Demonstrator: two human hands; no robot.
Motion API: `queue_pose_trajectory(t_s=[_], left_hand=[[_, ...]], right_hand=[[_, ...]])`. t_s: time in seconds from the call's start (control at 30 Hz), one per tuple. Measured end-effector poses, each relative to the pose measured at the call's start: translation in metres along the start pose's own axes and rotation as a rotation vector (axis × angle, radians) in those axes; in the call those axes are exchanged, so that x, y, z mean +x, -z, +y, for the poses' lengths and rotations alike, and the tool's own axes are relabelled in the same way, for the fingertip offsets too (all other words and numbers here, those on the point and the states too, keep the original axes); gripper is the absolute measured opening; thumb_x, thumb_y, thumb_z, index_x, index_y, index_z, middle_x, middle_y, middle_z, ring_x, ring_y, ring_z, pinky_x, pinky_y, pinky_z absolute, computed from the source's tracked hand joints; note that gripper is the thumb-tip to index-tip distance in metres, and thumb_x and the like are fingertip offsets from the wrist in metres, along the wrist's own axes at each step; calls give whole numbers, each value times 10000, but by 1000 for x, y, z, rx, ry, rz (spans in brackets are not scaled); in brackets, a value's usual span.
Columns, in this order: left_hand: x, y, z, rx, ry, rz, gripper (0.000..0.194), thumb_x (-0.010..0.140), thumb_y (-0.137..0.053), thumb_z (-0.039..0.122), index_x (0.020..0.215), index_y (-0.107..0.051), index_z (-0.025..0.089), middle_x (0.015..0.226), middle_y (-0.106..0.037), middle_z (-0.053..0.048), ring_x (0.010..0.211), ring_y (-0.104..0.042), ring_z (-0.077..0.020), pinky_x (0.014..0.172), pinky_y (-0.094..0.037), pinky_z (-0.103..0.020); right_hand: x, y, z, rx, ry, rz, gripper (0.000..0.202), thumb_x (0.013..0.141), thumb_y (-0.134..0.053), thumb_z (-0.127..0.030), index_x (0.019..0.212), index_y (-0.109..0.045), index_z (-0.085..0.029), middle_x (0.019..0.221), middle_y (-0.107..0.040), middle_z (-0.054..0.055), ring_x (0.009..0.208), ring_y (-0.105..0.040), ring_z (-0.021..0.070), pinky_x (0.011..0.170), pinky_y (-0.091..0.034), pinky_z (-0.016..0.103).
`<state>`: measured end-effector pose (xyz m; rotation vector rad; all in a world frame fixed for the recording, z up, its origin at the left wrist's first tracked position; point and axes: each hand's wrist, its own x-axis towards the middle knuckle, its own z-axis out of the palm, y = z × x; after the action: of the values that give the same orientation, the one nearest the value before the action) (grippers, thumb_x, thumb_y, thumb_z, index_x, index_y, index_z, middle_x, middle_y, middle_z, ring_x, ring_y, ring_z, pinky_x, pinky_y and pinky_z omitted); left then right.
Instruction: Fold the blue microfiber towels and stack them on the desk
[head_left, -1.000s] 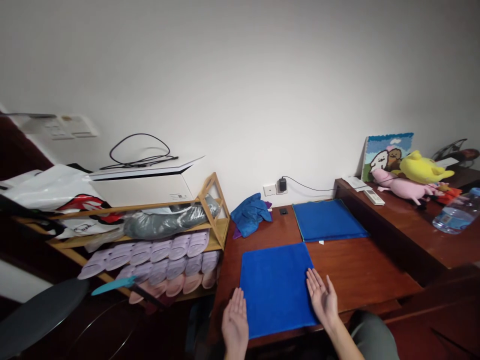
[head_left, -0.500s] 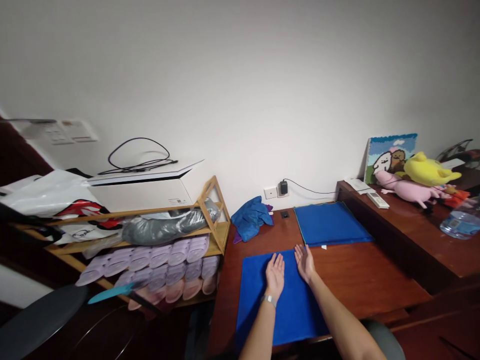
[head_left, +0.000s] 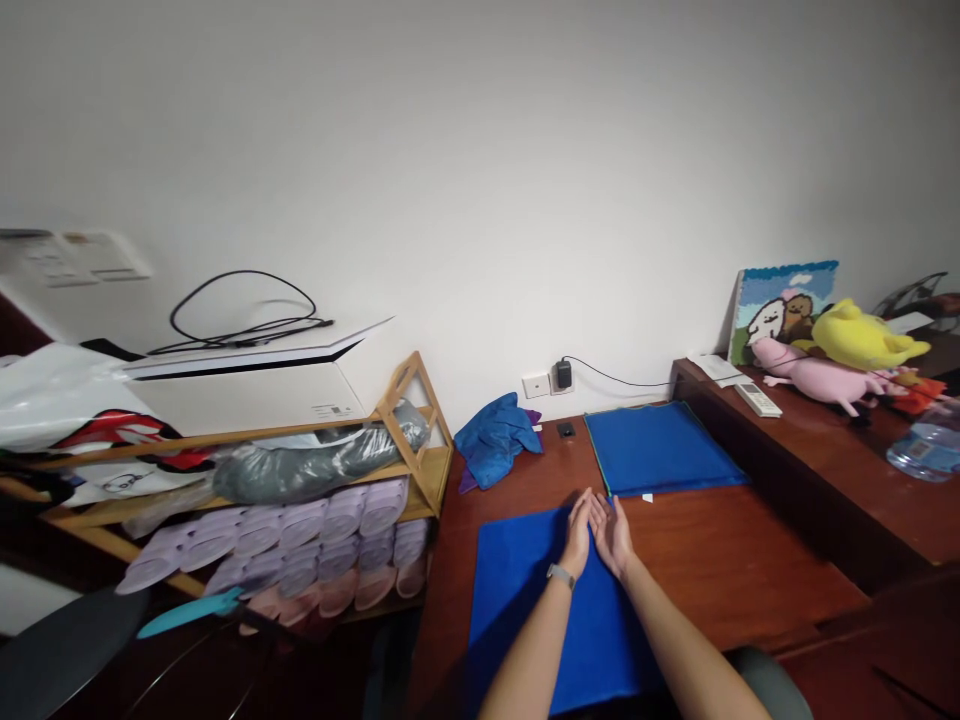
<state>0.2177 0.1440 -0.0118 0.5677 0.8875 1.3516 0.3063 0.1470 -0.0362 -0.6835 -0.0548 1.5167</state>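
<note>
My left hand and my right hand are held close together above the near blue cloth, edges nearly touching, palms turned up and inward. Fingers on both are stretched out, and nothing lies in them. A watch sits on my left wrist. The near cloth is spread flat on the brown desk. Just beyond my fingertips lies a second blue cloth, flat and folded, with a green edge and a small white tag. A crumpled blue cloth rests at the desk's back left, over something purple.
To the left stands a wooden rack with lilac slippers, a wrapped grey bundle and a white box. On the raised right side are a remote, plush toys and a plastic bottle.
My left hand has moved right and turned inward, coming up beside my right hand. The right hand stays nearly in place. The view has shifted slightly to the right.
</note>
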Motion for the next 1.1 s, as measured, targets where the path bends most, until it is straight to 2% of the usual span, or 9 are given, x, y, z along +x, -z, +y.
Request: queue_pose_trajectory(t_s=[0.13, 0.27, 0.43, 0.57, 0.67, 0.73, 0.83, 0.97, 1.1], left_hand=[[8, 13, 13, 34, -53, 117, 394, 914, -643, 328, 1269, -702, 169, 1587, -535, -194, 1499, -472, -287, 1260, -351, -438], [9, 79, 68, 107, -147, 252, 418, 940, -554, 354, 1298, -658, 166, 1628, -479, -188, 1516, -445, -287, 1262, -343, -461], [-17, 149, 132, 304, -332, 381, 233, 852, -664, 281, 1060, -742, 210, 1576, -551, -101, 1570, -342, -274, 1318, -182, -443], [-51, 155, 148, 431, -410, 371, 126, 812, -710, 250, 923, -766, 234, 1467, -641, -94, 1545, -378, -298, 1318, -176, -464], [-88, 156, 148, 521, -370, 166, 100, 784, -761, 223, 875, -785, 254, 1266, -740, -114, 1448, -512, -315, 1302, -245, -462], [-121, 170, 144, 589, -304, -19, 120, 758, -807, 240, 870, -796, 282, 1170, -766, -124, 1397, -557, -348, 1306, -234, -497], [-169, 210, 136, 678, -245, -179, 245, 648, -905, 292, 865, -804, 342, 1140, -789, -123, 1295, -620, -433, 1289, -217, -625], [-208, 255, 130, 841, -165, -258, 360, 584, -938, 343, 919, -814, 385, 1230, -781, -120, 1326, -588, -506, 1266, -199, -711], [-214, 270, 127, 857, -62, -245, 203, 737, -794, 341, 932, -815, 394, 1228, -792, -94, 1327, -606, -463, 1269, -282, -648]], right_hand=[[-3, -1, -2, -3, 8, 3, 336, 979, -583, -481, 1148, -667, -203, 1266, -744, 92, 1302, -655, 183, 1060, -562, 326], [-7, -4, -6, -4, -15, 16, 366, 1001, -530, -508, 1180, -651, -212, 1299, -732, 95, 1323, -639, 182, 1061, -558, 349], [-17, -13, -9, -23, -6, 45, 368, 1007, -494, -506, 1148, -654, -207, 1314, -720, 96, 1306, -646, 167, 1046, -557, 325], [-25, -28, -17, -57, -2, 45, 300, 984, -541, -451, 1076, -684, -203, 1248, -743, 83, 1272, -659, 153, 1035, -545, 287], [-46, -27, -34, -115, 25, -7, 247, 895, -688, -402, 1053, -720, -215, 1164, -774, 60, 1219, -682, 185, 1043, -542, 324], [-73, -10, -50, -315, 82, -96, 269, 820, -791, -400, 1000, -752, -204, 1041, -792, 64, 1145, -703, 244, 1046, -541, 389], [-129, 39, -73, -780, 181, -264, 222, 757, -868, -388, 850, -773, -210, 918, -775, 70, 1085, -694, 302, 1117, -487, 474], [-195, 108, -88, -972, 178, -411, 249, 673, -913, -235, 875, -791, -317, 1091, -779, 51, 1190, -662, 299, 1283, -291, 529], [-214, 128, -87, -1077, 220, -402, 349, 659, -924, -230, 954, -806, -374, 1172, -781, 44, 1217, -658, 312, 1274, -297, 574]])
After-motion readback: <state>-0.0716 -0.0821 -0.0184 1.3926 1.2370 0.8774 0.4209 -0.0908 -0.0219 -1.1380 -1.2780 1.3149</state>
